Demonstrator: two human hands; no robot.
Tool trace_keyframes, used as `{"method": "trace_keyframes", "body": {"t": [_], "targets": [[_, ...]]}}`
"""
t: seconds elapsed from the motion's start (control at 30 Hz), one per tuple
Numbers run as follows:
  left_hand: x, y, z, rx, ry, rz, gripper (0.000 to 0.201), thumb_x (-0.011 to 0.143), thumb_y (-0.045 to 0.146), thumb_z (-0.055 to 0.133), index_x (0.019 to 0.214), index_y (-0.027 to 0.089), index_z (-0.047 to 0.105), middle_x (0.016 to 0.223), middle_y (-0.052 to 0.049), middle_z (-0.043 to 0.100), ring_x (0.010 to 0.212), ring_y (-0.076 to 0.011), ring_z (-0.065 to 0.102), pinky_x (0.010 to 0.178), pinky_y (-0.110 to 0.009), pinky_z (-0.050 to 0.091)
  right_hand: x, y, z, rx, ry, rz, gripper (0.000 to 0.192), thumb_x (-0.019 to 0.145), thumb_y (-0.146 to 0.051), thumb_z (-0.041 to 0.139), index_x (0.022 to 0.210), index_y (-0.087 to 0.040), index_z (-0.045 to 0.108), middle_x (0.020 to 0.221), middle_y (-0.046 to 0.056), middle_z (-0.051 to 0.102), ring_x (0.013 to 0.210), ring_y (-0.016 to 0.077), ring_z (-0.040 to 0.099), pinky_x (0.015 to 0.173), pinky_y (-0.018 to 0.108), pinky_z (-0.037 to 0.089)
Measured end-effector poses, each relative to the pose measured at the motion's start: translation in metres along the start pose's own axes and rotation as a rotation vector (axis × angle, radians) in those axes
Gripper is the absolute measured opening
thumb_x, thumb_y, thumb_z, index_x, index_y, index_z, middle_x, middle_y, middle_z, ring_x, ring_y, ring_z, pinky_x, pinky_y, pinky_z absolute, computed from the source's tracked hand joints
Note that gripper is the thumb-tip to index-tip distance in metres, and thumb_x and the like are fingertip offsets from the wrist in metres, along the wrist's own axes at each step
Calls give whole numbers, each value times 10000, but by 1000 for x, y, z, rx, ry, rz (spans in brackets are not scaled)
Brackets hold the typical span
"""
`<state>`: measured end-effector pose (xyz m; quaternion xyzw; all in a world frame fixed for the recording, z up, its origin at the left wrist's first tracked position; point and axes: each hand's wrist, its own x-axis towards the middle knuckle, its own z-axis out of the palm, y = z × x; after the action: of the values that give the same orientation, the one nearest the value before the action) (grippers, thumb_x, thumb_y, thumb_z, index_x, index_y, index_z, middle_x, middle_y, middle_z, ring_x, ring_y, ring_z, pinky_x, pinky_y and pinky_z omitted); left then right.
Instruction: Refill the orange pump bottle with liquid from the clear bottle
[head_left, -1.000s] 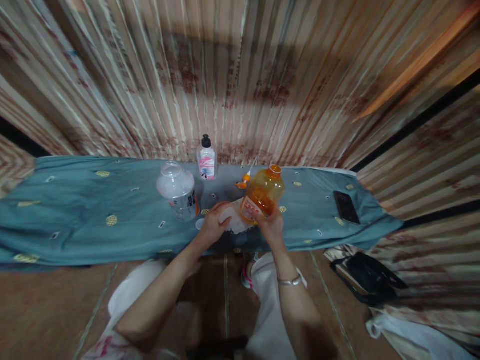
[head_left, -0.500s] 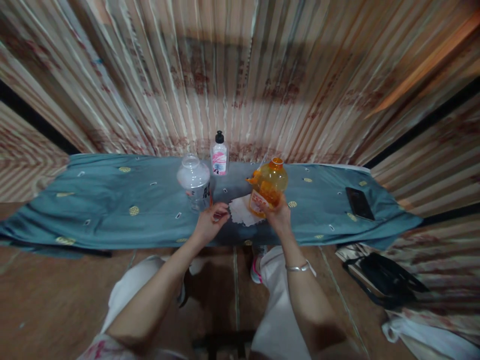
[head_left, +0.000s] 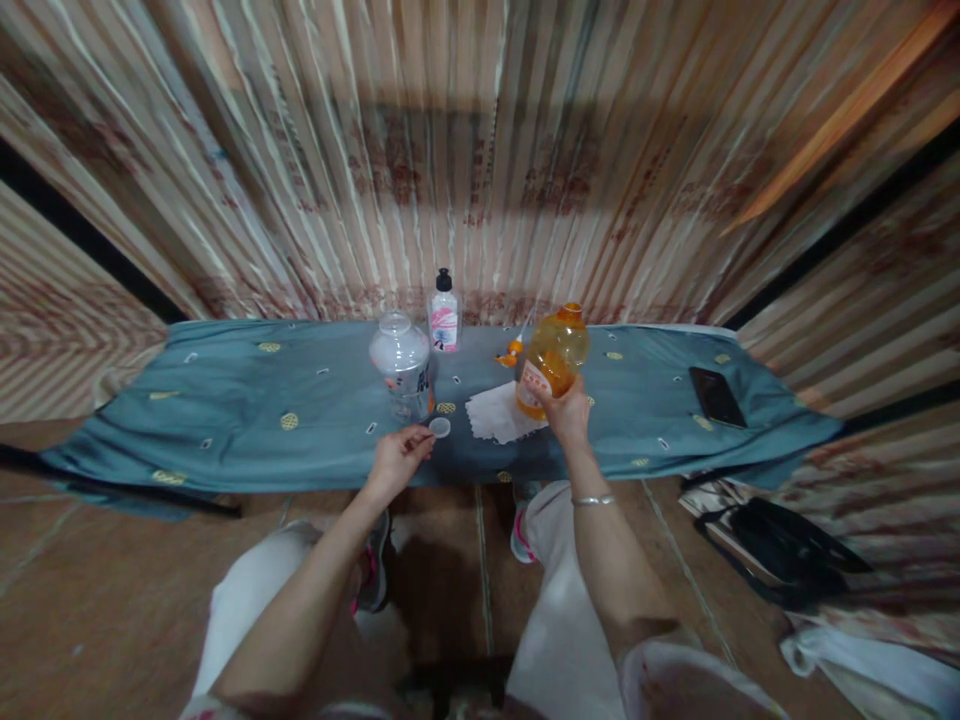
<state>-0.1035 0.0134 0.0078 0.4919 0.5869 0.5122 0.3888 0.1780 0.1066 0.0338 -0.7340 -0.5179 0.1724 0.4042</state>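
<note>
Right hand [head_left: 568, 412] clamped round lower body of orange oil bottle [head_left: 551, 358], tilted, uncapped, at 1 o'clock over blue cloth [head_left: 225, 420]. Left hand [head_left: 394, 460] loose, fingertips beside small white cap [head_left: 440, 427]. White napkin [head_left: 499, 412] between. Probably heavy, slick plastic; best gripped low, at label.

On the table [head_left: 225, 420], the jar [head_left: 403, 365] stands left of the napkin [head_left: 499, 412]; the bottle [head_left: 551, 360] is right, the phone [head_left: 716, 396] farther right.
</note>
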Motion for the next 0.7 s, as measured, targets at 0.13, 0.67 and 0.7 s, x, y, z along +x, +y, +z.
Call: {"method": "trace_keyframes", "body": {"t": [0.13, 0.67, 0.7], "targets": [[1, 0, -12, 3, 34, -3, 308, 642, 479, 791, 724, 193, 712, 583, -9, 645, 515, -162, 610, 552, -280, 503, 3, 2, 4, 18, 48, -43, 715, 659, -648, 792, 1144, -166, 583, 1039, 175, 758, 964, 350, 723, 830, 438, 551], [42, -22, 3, 81, 323, 7, 1155, 478, 288, 949, 1463, 221, 349, 1474, -192, 543, 1368, -332, 543, 1149, -468, 400, -15, 1, 4, 47, -51, -76, 604, 651, -558, 798, 1098, -205, 598, 982, 121, 778, 915, 329, 735, 792, 419, 558], [46, -22, 5, 89, 316, -2, 1151, 477, 272, 947, 1457, 219, 348, 1453, -189, 564, 1341, -328, 568, 1139, -468, 410, -15, 2, 6, 47, -50, -83, 600, 653, -557, 796, 1098, -208, 597, 983, 118, 779, 919, 329, 735, 796, 422, 560]]}}
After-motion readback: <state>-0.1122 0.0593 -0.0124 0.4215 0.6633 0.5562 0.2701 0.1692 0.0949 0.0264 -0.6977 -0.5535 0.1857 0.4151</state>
